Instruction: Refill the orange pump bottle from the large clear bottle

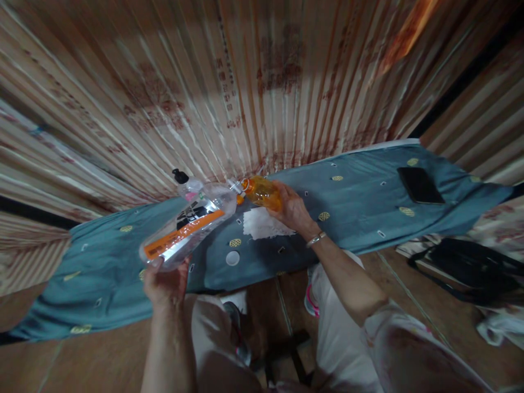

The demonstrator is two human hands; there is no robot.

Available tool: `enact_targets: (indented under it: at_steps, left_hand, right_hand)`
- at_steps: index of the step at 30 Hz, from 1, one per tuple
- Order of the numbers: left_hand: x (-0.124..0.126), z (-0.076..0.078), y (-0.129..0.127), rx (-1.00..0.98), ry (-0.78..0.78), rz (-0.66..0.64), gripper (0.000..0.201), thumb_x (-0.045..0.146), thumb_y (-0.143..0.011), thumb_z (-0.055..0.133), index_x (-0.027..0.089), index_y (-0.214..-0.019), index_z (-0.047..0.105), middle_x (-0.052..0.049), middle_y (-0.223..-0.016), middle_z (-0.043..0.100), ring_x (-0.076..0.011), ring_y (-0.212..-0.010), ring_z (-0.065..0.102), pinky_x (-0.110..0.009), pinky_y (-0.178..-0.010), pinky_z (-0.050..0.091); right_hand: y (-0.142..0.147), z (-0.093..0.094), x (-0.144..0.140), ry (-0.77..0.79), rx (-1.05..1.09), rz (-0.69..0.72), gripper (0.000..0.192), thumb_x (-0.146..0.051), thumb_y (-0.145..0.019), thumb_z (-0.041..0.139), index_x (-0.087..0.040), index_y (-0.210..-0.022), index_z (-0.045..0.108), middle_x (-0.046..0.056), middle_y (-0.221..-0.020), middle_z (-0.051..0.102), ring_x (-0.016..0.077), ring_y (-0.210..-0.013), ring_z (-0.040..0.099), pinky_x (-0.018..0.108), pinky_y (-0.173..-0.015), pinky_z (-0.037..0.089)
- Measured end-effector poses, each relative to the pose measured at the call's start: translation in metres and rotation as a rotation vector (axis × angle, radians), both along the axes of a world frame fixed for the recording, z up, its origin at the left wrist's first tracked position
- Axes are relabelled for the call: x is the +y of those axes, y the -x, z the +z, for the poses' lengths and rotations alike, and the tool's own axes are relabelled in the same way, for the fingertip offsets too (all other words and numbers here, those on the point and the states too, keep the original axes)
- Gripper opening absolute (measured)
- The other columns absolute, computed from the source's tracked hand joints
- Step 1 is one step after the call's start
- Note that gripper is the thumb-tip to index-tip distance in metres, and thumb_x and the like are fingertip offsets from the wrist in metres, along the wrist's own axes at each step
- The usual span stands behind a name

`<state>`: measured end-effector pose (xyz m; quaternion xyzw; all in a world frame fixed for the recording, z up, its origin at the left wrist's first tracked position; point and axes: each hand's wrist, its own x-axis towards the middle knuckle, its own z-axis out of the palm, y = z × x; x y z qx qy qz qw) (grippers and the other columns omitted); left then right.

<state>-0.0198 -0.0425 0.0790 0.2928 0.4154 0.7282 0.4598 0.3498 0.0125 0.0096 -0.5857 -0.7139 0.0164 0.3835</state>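
My left hand (167, 279) is closed around the base of a large clear plastic bottle (200, 221) with an orange and black label. The bottle is tilted, its neck up and to the right. In my right hand (292, 208) is a smaller bottle of orange colour (262, 192), lying nearly sideways. The two bottle mouths meet or nearly meet; I cannot tell whether they touch. Below the orange bottle a white paper or cloth (265, 224) lies on the blue cloth. A round white cap or disc (232, 258) lies nearer to me.
A bottle with a black top (180, 176) stands behind the large bottle. The blue patterned cloth (356, 191) covers a narrow table, with a dark phone or tablet (420, 185) at its right. A black bag (470, 267) is at the right. Striped, printed sheeting (262, 82) hangs behind.
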Motion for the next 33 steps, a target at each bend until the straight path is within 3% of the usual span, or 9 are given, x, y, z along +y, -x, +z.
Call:
enact_targets:
  at_steps: [5, 14, 25, 33]
  left_hand:
    - [0.0044, -0.0003, 0.0026, -0.018, -0.009, 0.029, 0.072, 0.043, -0.053, 0.103, 0.025, -0.12, 0.085, -0.01, -0.121, 0.092, -0.0293, -0.099, 0.085, -0.025, -0.061, 0.061]
    - [-0.0001, 0.0033, 0.0014, 0.07, 0.02, 0.043, 0.053, 0.045, -0.062, 0.097, 0.028, -0.11, 0.083, -0.012, -0.119, 0.091, -0.0402, -0.124, 0.085, -0.032, -0.071, 0.06]
    - [0.0016, 0.0078, -0.0028, -0.026, 0.046, 0.115, 0.042, 0.034, -0.059, 0.09, 0.027, -0.099, 0.079, -0.006, -0.112, 0.09, -0.0258, -0.095, 0.078, -0.029, -0.069, 0.062]
    - [0.0002, 0.0014, 0.0046, 0.028, 0.041, 0.104, 0.045, 0.042, -0.061, 0.097, 0.027, -0.099, 0.078, -0.009, -0.12, 0.091, -0.0339, -0.119, 0.086, -0.029, -0.069, 0.065]
  right_hand:
    - [0.0019, 0.0042, -0.0019, 0.049, -0.004, -0.012, 0.085, -0.027, -0.104, 0.097, -0.015, -0.181, 0.063, 0.028, -0.173, 0.083, 0.0469, -0.16, 0.084, 0.071, -0.144, 0.069]
    - [0.004, 0.0051, -0.0027, 0.039, 0.021, -0.001, 0.087, -0.023, -0.101, 0.095, -0.018, -0.182, 0.062, 0.027, -0.172, 0.083, 0.0474, -0.158, 0.084, 0.073, -0.142, 0.069]
    - [0.0023, 0.0041, -0.0025, 0.044, 0.011, 0.008, 0.086, -0.024, -0.102, 0.095, -0.017, -0.182, 0.063, 0.028, -0.177, 0.081, 0.0466, -0.165, 0.081, 0.073, -0.144, 0.068]
    - [0.0017, 0.0023, -0.0014, 0.013, 0.019, 0.009, 0.085, -0.024, -0.102, 0.094, -0.019, -0.182, 0.064, 0.027, -0.174, 0.083, 0.0469, -0.161, 0.082, 0.073, -0.14, 0.071]
